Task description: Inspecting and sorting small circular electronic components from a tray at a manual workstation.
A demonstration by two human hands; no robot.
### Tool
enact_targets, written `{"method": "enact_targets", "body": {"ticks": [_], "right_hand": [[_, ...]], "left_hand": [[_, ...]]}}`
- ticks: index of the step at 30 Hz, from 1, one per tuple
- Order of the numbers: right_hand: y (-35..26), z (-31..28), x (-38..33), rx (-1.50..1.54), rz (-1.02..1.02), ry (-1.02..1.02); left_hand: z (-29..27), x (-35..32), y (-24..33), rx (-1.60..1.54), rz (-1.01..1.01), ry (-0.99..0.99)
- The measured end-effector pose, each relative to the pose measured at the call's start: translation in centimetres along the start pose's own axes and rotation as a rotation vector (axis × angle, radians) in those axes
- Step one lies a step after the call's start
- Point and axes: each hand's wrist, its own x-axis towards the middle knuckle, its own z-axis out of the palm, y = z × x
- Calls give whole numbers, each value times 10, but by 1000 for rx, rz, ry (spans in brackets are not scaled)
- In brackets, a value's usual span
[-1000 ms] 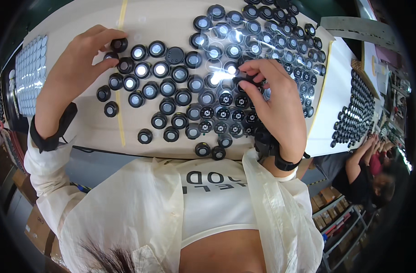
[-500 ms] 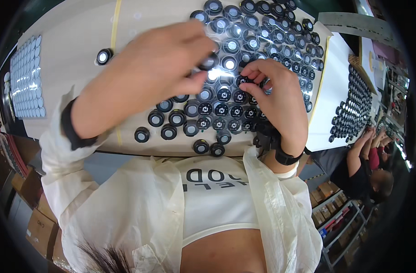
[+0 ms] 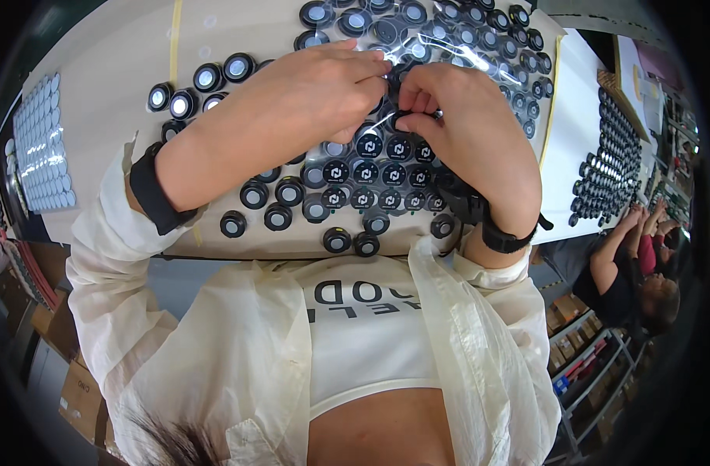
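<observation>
My left hand (image 3: 343,87) reaches over the middle of the table, its fingers bent together above a clear plastic sheet (image 3: 463,54) with round pockets. Whatever its fingertips hold is hidden behind them. Just to the right, my right hand (image 3: 456,97) is closed in a pinch, with the edge of a small black disc at the thumb tip. Below both hands, rows of black discs with a white symbol (image 3: 367,171) sit in the pockets. Round black parts with pale grey centres (image 3: 290,189) lie around the sheet, and many more sit at its far side.
Farther left are loose black parts (image 3: 209,76) and a sheet of pale round pieces (image 3: 48,147). A second white table (image 3: 560,147) on the right carries many black parts (image 3: 603,167). Beyond it a person in a dark top (image 3: 607,276) works. Cardboard boxes (image 3: 81,392) stand at lower left.
My left hand, blurred and holding a dark round part before, has moved right and closer to my right hand. Black parts formerly behind my left forearm now show. The whole view has shifted slightly.
</observation>
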Motion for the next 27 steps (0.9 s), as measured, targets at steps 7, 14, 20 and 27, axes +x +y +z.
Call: {"method": "enact_targets", "body": {"ticks": [7,14,20,27], "right_hand": [[-23,-10,-21,106,79,142],[-13,-19,-38,677,-1,335],[-8,0,-27,1298,-19,250],[-12,8,-19,1392,32,234]], "left_hand": [[-5,2,-3,24,2,-19],[-39,-1,-6,-616,-198,81],[-36,-16,7,-1050,-371,214],[-25,-22,10,-1197,-411,331]]}}
